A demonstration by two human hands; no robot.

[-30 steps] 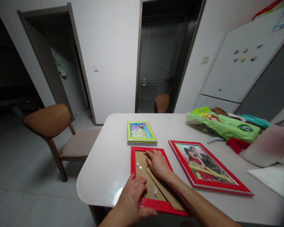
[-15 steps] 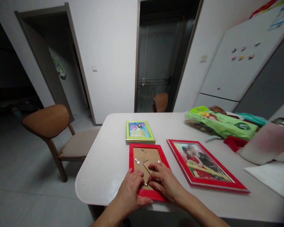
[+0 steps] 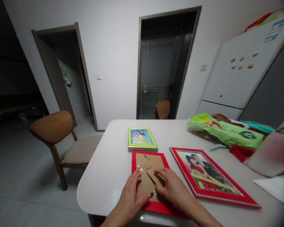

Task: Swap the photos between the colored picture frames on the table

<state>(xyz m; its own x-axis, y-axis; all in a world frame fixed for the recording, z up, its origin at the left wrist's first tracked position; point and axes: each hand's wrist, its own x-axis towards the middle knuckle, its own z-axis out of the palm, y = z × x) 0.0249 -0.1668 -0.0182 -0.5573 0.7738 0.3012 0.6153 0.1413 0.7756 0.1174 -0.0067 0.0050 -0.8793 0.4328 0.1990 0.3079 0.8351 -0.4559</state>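
A red picture frame lies face down at the table's near edge, its brown backing board up. Small metal clips sit on the board, and a thin dark strip slants across its middle. My left hand rests over the frame's left side, fingers stretched apart, with the thumb at the lower metal clip. From the right, my right hand lies over the board; its fingers are spread and its thumb is close to that same clip. The board's lower right part is hidden under this hand.
Beyond the frame lies a green picture frame. To the right is a larger red picture frame, picture up. Farther right are a green package, a pinkish container and white paper. A wooden chair stands left.
My left thumb has moved up from the frame's lower border to the lower clip. My right fingers have opened out from their bent, bunched pose. The camera view has tilted up slightly.
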